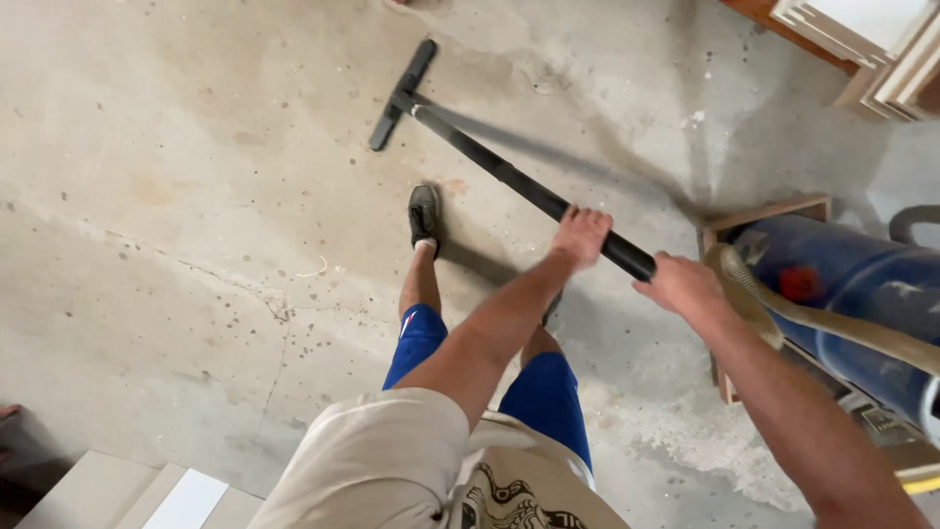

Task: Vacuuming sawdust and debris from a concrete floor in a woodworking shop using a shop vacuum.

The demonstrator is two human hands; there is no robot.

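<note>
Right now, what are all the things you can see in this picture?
vacuum wand: one, black, slanting across the floor from the hands to the top middle
floor nozzle: one, black, flat on the floor at the wand's far end
concrete floor: one, grey and stained, with cracks and pale dust
vacuum drum: one, blue, at the right edge
hose: one, tan, curving over the drum
wooden frame: one, brown, around the drum's base
stacked boards: a few, pale, top right corner
pale panels: a few, beige and white, bottom left corner
shoe: one in clear view, black, on the floor
shorts: one pair, blue
left hand: gripping the wand
right hand: gripping the wand's near end
</note>
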